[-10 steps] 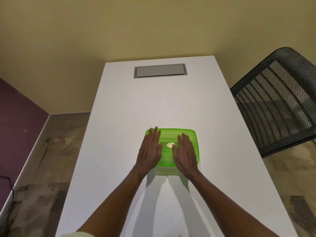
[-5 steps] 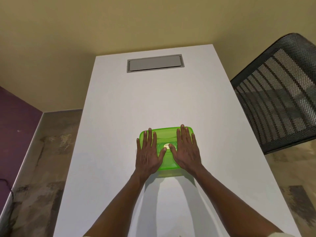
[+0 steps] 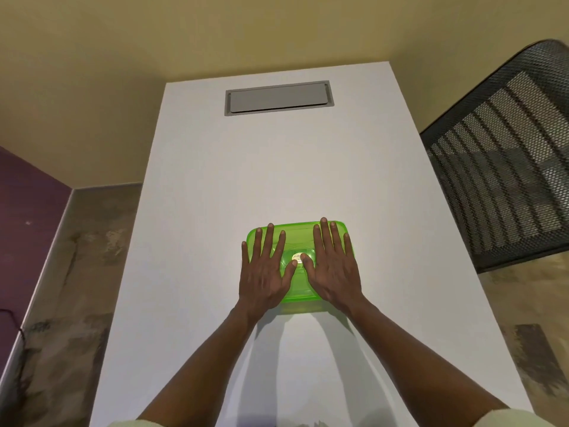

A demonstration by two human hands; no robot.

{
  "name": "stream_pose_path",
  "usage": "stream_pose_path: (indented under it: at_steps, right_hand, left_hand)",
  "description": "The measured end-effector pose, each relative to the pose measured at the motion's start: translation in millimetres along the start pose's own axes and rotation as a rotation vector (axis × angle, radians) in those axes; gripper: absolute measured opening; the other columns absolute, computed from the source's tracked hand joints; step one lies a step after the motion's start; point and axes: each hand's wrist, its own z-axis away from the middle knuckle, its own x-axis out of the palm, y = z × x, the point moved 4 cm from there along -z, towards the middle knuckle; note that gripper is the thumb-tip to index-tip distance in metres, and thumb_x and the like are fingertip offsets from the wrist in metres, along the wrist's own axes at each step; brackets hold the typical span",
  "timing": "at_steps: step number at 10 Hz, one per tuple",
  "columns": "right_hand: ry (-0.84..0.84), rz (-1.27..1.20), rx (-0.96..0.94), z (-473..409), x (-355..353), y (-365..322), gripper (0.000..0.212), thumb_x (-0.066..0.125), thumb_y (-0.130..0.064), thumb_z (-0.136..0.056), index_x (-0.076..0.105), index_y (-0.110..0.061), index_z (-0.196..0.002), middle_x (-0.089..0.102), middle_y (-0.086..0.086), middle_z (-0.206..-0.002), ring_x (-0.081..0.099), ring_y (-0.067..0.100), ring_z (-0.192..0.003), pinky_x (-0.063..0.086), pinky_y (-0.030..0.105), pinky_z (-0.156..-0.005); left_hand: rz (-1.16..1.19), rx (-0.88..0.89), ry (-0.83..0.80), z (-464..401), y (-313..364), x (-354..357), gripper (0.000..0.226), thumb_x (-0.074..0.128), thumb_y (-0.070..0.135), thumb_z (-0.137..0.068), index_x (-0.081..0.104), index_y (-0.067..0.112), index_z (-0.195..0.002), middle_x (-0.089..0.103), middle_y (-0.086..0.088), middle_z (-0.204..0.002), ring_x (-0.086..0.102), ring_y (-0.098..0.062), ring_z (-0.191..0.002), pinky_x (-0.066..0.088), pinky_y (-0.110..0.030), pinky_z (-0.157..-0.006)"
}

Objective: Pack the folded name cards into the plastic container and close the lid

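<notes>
— Green plastic, translucent: that's the lid (image 3: 298, 238) sitting on the container (image 3: 303, 307), which rests on the white table (image 3: 277, 167) near the person's end.

— And the hands?

— Both flat on top. The left hand (image 3: 264, 272) lies palm down over the lid's left half, fingers spread and straight, gripping nothing. The right hand (image 3: 334, 269) does the same on the right half, fingertips reaching the far rim.

— Thumbs?

— They point inward and nearly meet at a small round sticker (image 3: 297, 257) in the lid's centre.

— Can you see the name cards?

— No, the hands and the tinted lid hide whatever is inside.

— Anything else around?

— A grey rectangular cable hatch (image 3: 278, 97) is set into the table's far end, well apart from the container, and a black mesh chair (image 3: 505, 161) stands off the right side.
</notes>
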Motion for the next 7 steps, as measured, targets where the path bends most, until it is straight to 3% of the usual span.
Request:
stream_pose_path:
  at_steps: [4,5,7]
  right_hand:
    - [-0.086,0.000,0.008,-0.6,-5.1,-0.3,0.072,0.023,-0.057,-0.097,0.013,-0.014,-0.154,0.001,0.007,-0.163,-0.001,0.023,-0.151,0.007,0.046,-0.123]
    - [-0.123,-0.013,0.016,-2.6,-5.4,0.7,0.075,0.021,-0.058,-0.097,0.007,-0.013,-0.155,-0.003,0.009,-0.163,-0.003,0.024,-0.151,0.004,0.044,-0.124]
    - [-0.015,-0.065,-0.016,-2.7,-32.0,-7.0,0.075,0.026,-0.054,-0.097,0.007,-0.008,-0.154,0.000,0.011,-0.163,-0.001,0.022,-0.151,0.005,0.042,-0.124]
  left_hand:
    - [-0.009,-0.006,-0.134,-0.6,4.5,-8.8,0.070,0.015,0.062,-0.096,0.006,0.026,-0.156,-0.009,-0.003,-0.164,-0.009,-0.024,-0.152,0.002,-0.056,-0.121]
    - [-0.002,-0.037,-0.153,-1.7,5.0,-11.9,0.070,0.017,0.057,-0.098,0.007,0.018,-0.156,-0.006,-0.005,-0.164,-0.006,-0.024,-0.152,0.003,-0.054,-0.122]
    - [0.075,0.010,-0.056,0.3,10.5,-37.7,0.070,0.022,0.049,-0.101,0.004,0.010,-0.155,-0.004,-0.005,-0.164,-0.006,-0.021,-0.152,0.001,-0.044,-0.124]
